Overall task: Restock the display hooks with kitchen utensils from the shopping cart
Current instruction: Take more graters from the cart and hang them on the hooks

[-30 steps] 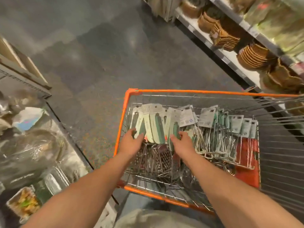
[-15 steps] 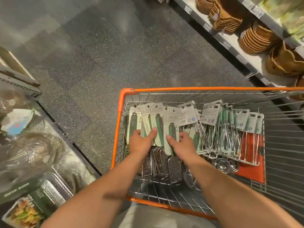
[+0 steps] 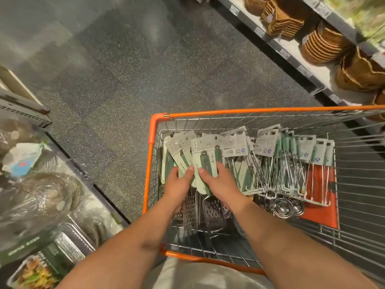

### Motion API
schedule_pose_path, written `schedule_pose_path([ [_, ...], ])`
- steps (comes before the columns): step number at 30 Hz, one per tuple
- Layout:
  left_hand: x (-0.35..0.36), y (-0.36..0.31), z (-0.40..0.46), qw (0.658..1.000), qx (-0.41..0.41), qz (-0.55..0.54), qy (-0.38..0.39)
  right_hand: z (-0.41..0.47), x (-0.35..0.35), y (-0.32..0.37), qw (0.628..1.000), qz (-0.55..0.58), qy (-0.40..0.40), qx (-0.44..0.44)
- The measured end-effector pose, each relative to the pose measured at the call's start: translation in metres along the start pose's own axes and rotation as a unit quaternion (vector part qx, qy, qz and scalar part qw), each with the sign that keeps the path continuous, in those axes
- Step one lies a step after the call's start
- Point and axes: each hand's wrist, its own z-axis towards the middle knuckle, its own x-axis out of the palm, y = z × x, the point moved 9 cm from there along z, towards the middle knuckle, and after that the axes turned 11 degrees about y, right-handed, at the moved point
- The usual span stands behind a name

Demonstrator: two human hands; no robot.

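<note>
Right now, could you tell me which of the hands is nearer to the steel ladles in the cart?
Right. The right hand rests on the carded graters, just left of the steel ladles; the left hand lies farther left, beyond the right hand.

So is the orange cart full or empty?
Partly full. The orange cart holds carded green-handled utensils, metal graters and ladles, but bare wire floor shows near the person.

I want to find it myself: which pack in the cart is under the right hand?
Find the orange-rimmed wire cart. In its left half, carded green-handled graters fan out. The right hand presses the frontmost grater card, the one overlapping its neighbours.
</note>
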Motion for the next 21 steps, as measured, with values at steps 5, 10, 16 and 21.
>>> schedule_pose_path([
  [5,-0.003,0.023,0.014,0.999,-0.015,-0.031,0.002,-0.003,-0.002,0.002,0.999,0.025,0.015,0.019],
  [10,-0.004,-0.007,-0.011,0.999,0.005,-0.048,0.005,-0.009,-0.003,-0.002,0.996,0.037,0.064,0.042],
  [16,-0.012,-0.031,-0.024,0.997,0.055,-0.061,-0.011,-0.014,0.009,0.004,0.984,0.137,0.108,0.041],
  [21,-0.012,-0.049,-0.031,0.994,0.071,-0.082,0.005,-0.023,0.006,0.027,0.978,0.172,0.120,0.012],
])
